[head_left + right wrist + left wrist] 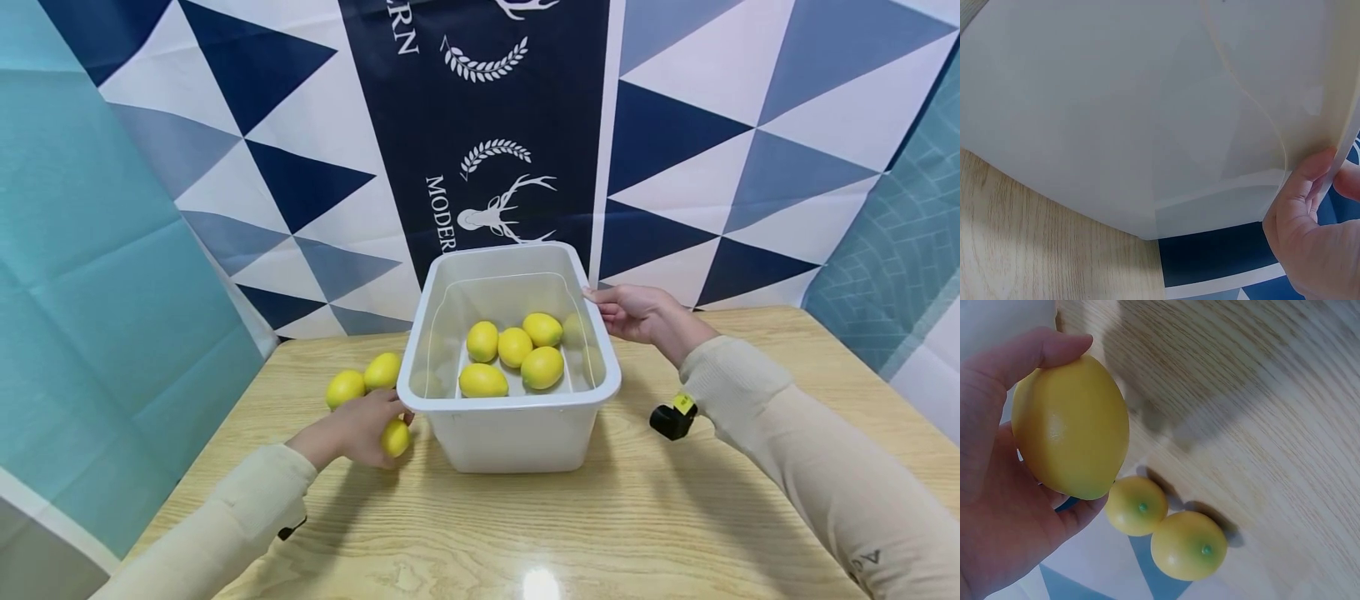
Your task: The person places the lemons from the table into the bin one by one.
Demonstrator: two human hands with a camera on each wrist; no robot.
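Observation:
My left hand (pixel 369 427) holds a lemon (pixel 1072 428) between thumb and fingers, just left of a white plastic bin (pixel 517 437). In the left wrist view the thumb lies over one end of the fruit. Two more lemons (pixel 1138 506) sit side by side on the table beyond that hand. With its thumb and fingers, my right hand (pixel 637 315) grips the bin's right rim, also seen in the right wrist view, where the hand (pixel 1313 219) pinches the edge. Inside the bin lie several lemons (pixel 514 347) on its floor.
The wooden table (pixel 480 533) carries the bin near its back edge. Behind it hangs a patterned cloth (pixel 300 167) with triangles and a deer print. Teal cloth (pixel 112 250) covers the left side. A small black device (pixel 672 422) is at the right wrist.

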